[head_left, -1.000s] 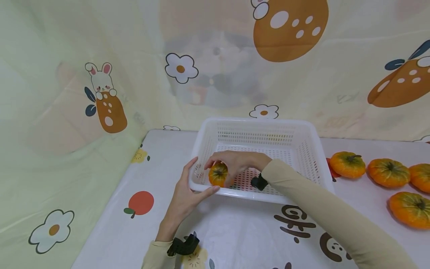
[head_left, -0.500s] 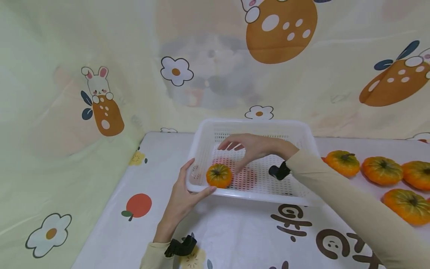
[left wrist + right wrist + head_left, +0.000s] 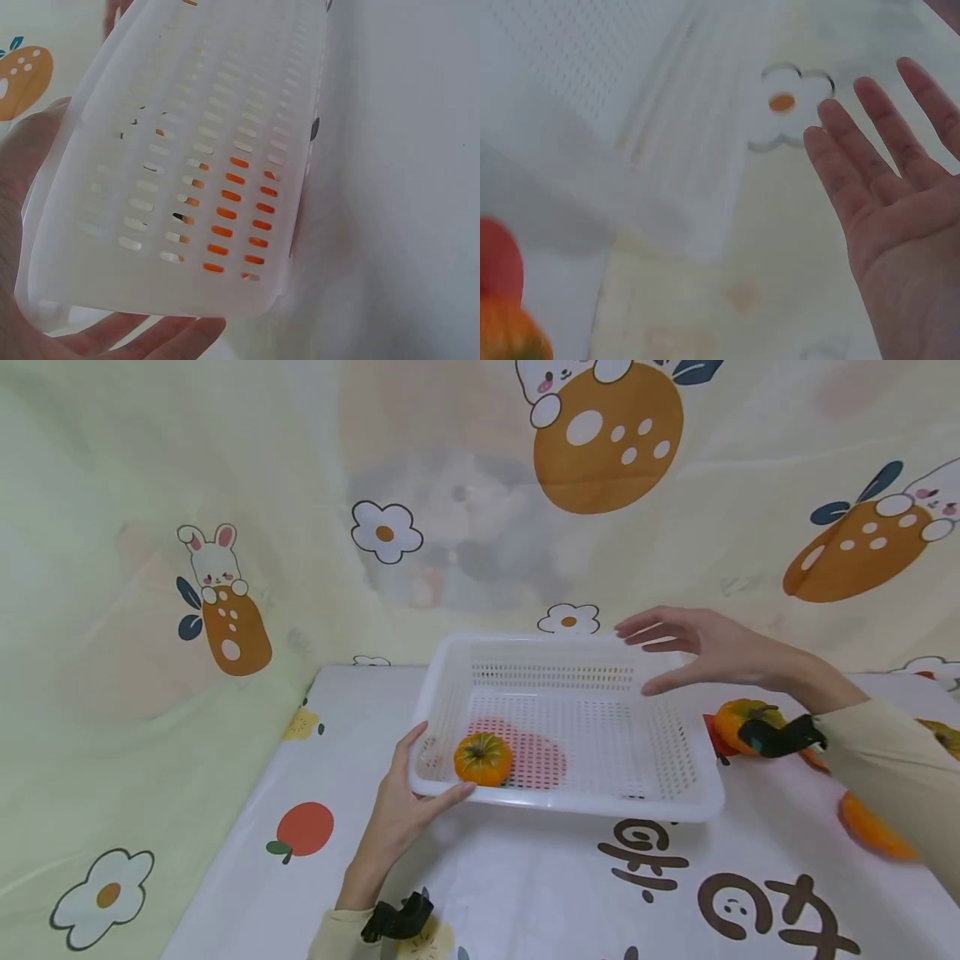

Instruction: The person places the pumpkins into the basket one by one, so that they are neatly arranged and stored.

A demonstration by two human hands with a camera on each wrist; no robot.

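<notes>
A white plastic basket (image 3: 577,806) with slotted sides stands on the table in the head view. My left hand (image 3: 405,802) grips its front left corner, thumb along the front rim and fingers around the left side. One small orange pumpkin (image 3: 483,760) with a green-tinged top sits inside by that corner. Through the slots in the left wrist view, orange patches of the pumpkin (image 3: 227,214) show. My right hand (image 3: 712,647) is raised over the basket's back right corner, fingers extended and holding nothing. In the right wrist view its palm is bare.
To the basket's right are more orange pumpkins, one (image 3: 738,722) near its side and another (image 3: 873,828) nearer the front, partly hidden by my right arm. A patterned cloth wall (image 3: 465,460) rises behind the table (image 3: 525,885).
My right hand has let go of the pumpkin, risen out of the basket and moved right. The pumpkin stays in the front left corner. My left hand keeps its grip on the basket.
</notes>
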